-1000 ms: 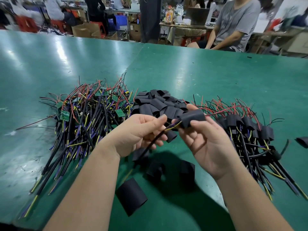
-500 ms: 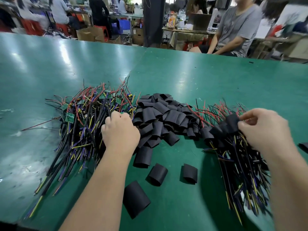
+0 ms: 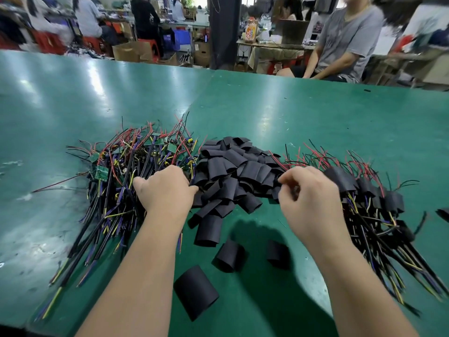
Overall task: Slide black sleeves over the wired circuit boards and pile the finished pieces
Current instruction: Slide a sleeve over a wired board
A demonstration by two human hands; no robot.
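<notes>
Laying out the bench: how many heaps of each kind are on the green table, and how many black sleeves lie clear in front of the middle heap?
Heap of bare green circuit boards with coloured wires: 1
Heap of empty black tube sleeves: 1
Heap of finished sleeved wired boards: 1
Loose black sleeves clear of the heap: 3
Total: 6

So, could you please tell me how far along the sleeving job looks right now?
Done: a sizeable pile of sleeved pieces lies on the right. In hand: the left hand reaches into the bare wired boards, and the right hand is at the heap of loose sleeves; whether either grips anything is unclear. Left: that bare-board pile looks roughly as large, so perhaps half remains.
</notes>
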